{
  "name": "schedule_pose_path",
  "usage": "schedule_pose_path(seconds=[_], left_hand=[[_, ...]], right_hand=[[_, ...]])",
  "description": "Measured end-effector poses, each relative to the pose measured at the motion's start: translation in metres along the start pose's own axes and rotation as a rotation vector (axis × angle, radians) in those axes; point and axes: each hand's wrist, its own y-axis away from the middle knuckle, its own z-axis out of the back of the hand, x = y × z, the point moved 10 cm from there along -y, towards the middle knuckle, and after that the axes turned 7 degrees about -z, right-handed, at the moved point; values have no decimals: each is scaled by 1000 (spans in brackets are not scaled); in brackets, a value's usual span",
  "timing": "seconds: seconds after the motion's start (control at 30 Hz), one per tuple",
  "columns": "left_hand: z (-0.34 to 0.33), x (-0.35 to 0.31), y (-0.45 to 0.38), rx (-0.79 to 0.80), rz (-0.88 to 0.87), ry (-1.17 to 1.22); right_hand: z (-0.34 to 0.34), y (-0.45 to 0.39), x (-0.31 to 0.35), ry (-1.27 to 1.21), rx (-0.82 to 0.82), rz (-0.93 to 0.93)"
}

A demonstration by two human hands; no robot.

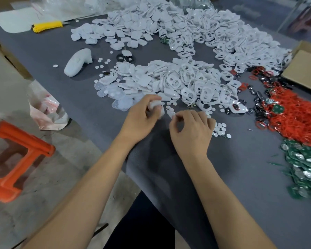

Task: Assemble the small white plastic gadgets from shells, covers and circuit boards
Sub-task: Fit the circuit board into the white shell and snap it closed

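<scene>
White plastic shell is sitting in our left hand, whose fingers are curling round it just above the grey table. Our right hand is pinching a small white disc between thumb and forefinger, beside the loose discs. Heaps of white shells are lying just beyond, with green circuit boards to our right.

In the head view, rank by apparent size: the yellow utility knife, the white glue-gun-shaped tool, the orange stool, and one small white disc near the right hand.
1. orange stool, though nearest the camera, so its lead is unsure
2. white glue-gun-shaped tool
3. yellow utility knife, close to the tool, but farther away
4. small white disc
</scene>
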Motion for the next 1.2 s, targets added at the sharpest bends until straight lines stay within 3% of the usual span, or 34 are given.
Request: schedule_pose_path(seconds=[0.13,0.33,0.4,0.57,0.67,0.87,1.0,1.2], left_hand=[[-48,-42,12,115,-176,-101],[-105,-100,36,75,-366,-16],[-125,-113,46,92,-364,30],[-187,-123,80,390,-196,159],[-207,-131,98,510,-213,104],[-190,-139,89,363,-245,25],[-171,-117,85,389,-193,-79],[-168,-122,103,446,-287,-339]], right_hand=[[37,12,-38,17,-33,-57],[97,34,-121,15,-12,-244],[117,47,-149,21,12,-305],[169,96,-193,-28,-1,-449],[190,120,-196,-42,-46,-451],[202,135,-192,4,-74,-449],[195,131,-190,0,-24,-468],[184,133,-193,10,79,-503]])
